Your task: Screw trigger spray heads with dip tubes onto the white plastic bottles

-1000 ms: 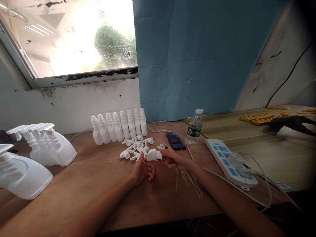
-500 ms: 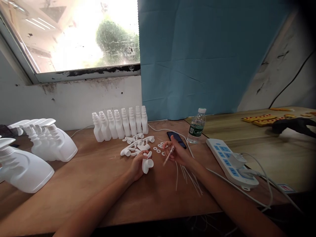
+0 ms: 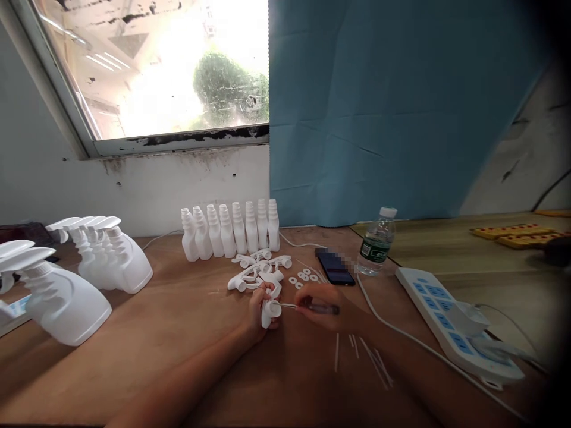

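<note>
My left hand (image 3: 257, 310) is closed around a white spray trigger head (image 3: 268, 313), whose round collar faces right. In my right hand (image 3: 322, 302) is a small screwdriver (image 3: 325, 309) with a translucent handle, its thin shaft pointing left. The shaft's end meets the collar opening; how far in it goes I cannot tell. Just behind my left hand lies a pile of white trigger heads (image 3: 250, 274). White ring washers (image 3: 305, 273) are scattered beyond my right hand, and thin dip tubes (image 3: 375, 362) lie in front of my right forearm.
Several open white bottles (image 3: 227, 232) stand in a row by the wall. Finished-looking spray bottles (image 3: 71, 303) stand at left. A phone (image 3: 335, 268), a water bottle (image 3: 377, 244) and a power strip (image 3: 446, 321) with plugs and cables are on the right.
My right hand has moved down and left, bringing the screwdriver from beside the washers to the trigger head's collar. My left hand keeps its hold. The camera view has shifted left.
</note>
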`<state>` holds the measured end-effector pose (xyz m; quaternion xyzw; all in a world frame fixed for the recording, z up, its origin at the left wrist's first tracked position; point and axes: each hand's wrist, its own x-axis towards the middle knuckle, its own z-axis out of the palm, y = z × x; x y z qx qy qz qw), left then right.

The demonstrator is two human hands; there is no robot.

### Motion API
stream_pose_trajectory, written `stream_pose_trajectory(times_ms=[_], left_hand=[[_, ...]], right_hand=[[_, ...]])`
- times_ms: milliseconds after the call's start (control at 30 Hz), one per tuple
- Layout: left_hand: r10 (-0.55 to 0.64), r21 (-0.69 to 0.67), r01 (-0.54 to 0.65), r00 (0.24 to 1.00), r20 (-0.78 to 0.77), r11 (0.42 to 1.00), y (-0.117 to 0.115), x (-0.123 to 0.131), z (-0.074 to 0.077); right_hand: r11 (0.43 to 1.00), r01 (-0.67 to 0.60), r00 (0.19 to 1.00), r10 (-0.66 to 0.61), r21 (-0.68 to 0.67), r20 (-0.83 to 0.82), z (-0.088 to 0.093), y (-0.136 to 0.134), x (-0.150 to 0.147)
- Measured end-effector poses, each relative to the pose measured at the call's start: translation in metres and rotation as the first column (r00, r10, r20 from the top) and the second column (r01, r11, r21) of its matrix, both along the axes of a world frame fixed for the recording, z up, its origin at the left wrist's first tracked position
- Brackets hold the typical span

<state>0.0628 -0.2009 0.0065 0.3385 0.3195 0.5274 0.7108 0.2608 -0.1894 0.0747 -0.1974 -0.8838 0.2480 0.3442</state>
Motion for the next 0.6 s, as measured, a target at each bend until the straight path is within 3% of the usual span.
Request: stream_pose_trajectory(times_ms=[100, 200, 367, 533, 600], left_hand=[[0.04, 0.013, -0.04, 0.999, -0.034, 0.999, 0.001, 0.004, -0.001], [0.108, 0.046, -0.104, 0.992, -0.072, 0.993, 0.001, 0.008, -0.003], [0.1, 0.061, -0.093, 0.987, -0.128, 0.994, 0.0, 0.01, -0.006], [0.109, 0.221, -0.03, 0.929, -0.354, 0.975, 0.001, 0.011, -0.005], [0.063, 0.186, 0.01, 0.923, -0.38, 0.983, 0.002, 0.01, -0.004]], right_hand=[[0.985, -0.102, 0.992, 0.091, 0.137, 0.09, 0.008, 0.003, 0.003], [0.964, -0.182, 0.979, 0.159, 0.196, 0.131, 0.006, 0.008, 0.005], [0.964, -0.147, 0.988, 0.133, 0.22, 0.078, -0.027, 0.011, 0.005], [0.931, -0.143, 0.981, 0.177, 0.337, -0.073, -0.064, 0.002, 0.003], [0.956, -0.104, 0.983, 0.141, 0.274, -0.119, -0.068, -0.002, 0.003]])
